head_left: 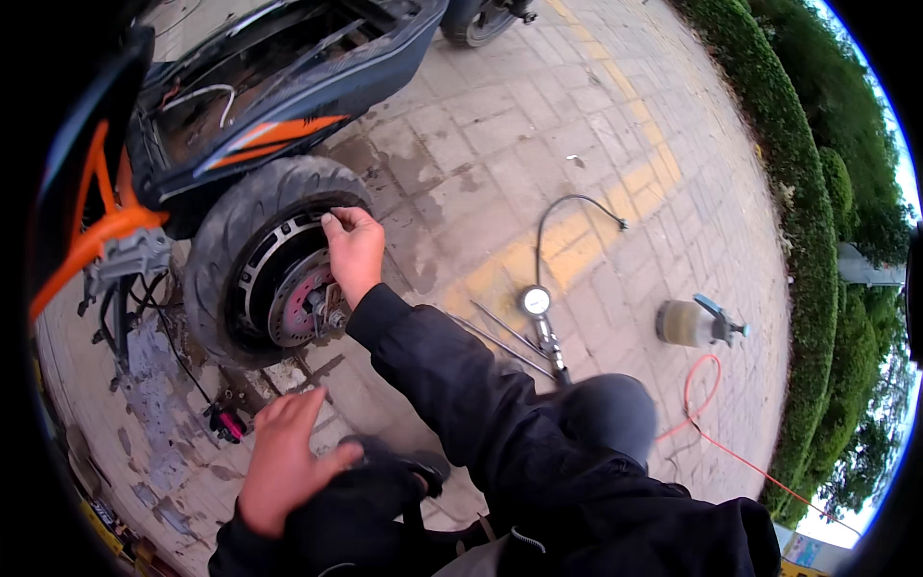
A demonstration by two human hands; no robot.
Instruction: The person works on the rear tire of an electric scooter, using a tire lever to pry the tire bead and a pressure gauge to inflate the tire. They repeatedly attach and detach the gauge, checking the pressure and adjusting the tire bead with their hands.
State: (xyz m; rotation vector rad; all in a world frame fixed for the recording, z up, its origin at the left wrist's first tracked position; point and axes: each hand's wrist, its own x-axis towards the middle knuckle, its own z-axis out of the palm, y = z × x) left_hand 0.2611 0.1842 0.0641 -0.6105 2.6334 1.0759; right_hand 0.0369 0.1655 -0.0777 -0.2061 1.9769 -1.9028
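Note:
A rear wheel with a black tyre [216, 264] and a pink-centred brake disc [288, 322] is on the orange and black scooter [375, 67]. My right hand [354, 245] is at the upper right of the rim, thumb and fingers pinched, on something I cannot make out. My left hand [288, 457] is low in the view below the wheel, fingers apart and holding nothing. A pink and black brake caliper [227, 421] hangs on a cable near it.
An inflator with a round gauge [536, 300] and hose lies on the paving beside long metal levers [505, 346]. To the right are a spray bottle [685, 322] and a red air hose [716, 442]. A hedge [808, 192] lines the right side. My knee [606, 423] is below the gauge.

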